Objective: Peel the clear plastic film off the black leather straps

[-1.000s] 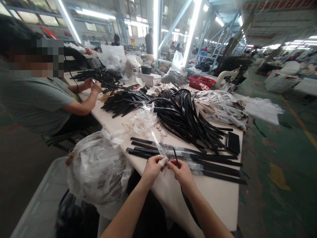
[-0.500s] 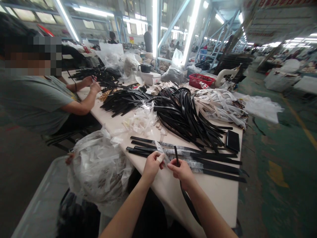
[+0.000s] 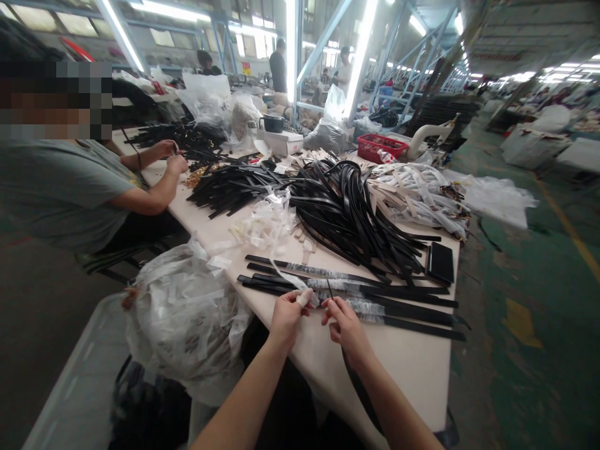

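Note:
My left hand [image 3: 289, 317] is closed on a translucent plastic strip [image 3: 284, 274] that trails back toward a crumpled heap of plastic [image 3: 269, 219]. A pale wrap covers one of its fingertips. Beside it, my right hand [image 3: 345, 328] pinches a long black strap [image 3: 360, 390]; the strap's tip sticks up above the fingers and its length hangs down past the wrist. The two hands are close together over the table's near edge. Just beyond them lie several black straps [image 3: 412, 312] with clear plastic wrapped round their middles.
Across the table [image 3: 412, 375] lie a big pile of black straps [image 3: 347, 200], white strips [image 3: 417, 194], a phone-like black object [image 3: 440, 263] and a red basket [image 3: 380, 149]. A full plastic bag [image 3: 182, 319] stands at the left edge. A co-worker [image 3: 70, 187] sits further left.
The plastic strip has gone from fairly straight to a slack curve. My right hand has turned slightly, so less of the strap's tip shows edge-on above the fingers.

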{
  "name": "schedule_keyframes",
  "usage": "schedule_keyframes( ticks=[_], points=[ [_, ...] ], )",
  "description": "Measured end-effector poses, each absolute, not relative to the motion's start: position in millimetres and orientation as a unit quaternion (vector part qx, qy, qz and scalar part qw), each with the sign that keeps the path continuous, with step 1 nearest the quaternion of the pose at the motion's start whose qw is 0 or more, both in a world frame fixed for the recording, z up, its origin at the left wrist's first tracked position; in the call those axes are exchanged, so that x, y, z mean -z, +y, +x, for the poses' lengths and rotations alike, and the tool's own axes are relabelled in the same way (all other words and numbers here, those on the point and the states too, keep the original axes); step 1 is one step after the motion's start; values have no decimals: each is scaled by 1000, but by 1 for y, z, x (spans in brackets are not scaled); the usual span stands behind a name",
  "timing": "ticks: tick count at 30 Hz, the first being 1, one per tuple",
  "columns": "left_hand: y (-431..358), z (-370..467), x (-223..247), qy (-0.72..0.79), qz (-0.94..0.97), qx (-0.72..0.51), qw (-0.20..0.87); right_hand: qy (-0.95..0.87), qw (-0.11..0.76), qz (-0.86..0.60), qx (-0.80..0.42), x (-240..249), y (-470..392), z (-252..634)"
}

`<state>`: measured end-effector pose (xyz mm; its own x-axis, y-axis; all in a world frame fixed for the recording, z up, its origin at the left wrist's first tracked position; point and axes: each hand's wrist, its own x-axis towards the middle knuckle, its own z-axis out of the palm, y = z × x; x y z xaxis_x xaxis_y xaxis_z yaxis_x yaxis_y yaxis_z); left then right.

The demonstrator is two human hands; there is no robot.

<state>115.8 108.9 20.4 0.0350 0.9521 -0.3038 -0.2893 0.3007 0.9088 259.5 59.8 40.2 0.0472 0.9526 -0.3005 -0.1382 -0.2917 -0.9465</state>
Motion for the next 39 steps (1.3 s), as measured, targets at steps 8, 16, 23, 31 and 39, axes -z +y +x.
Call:
schedule_keyframes(
  ticks=[8, 16, 23, 31, 39],
  points=[
    [116, 124, -25, 476, 188, -528, 678, -391, 447, -603, -532, -32, 33, 256],
    [116, 121, -26, 457, 181, -530, 691, -442, 425, -664, -428, -41, 30, 250],
    [117, 119, -28, 456, 159, -532, 696, -440, 429, -665, -425, -46, 30, 248],
    [119, 120, -29, 454, 162, -535, 694, -417, 444, -659, -441, -50, 27, 249],
    [97, 130, -31, 437, 236, -479, 724, -429, 438, -645, -455, -52, 37, 245]
  ],
)
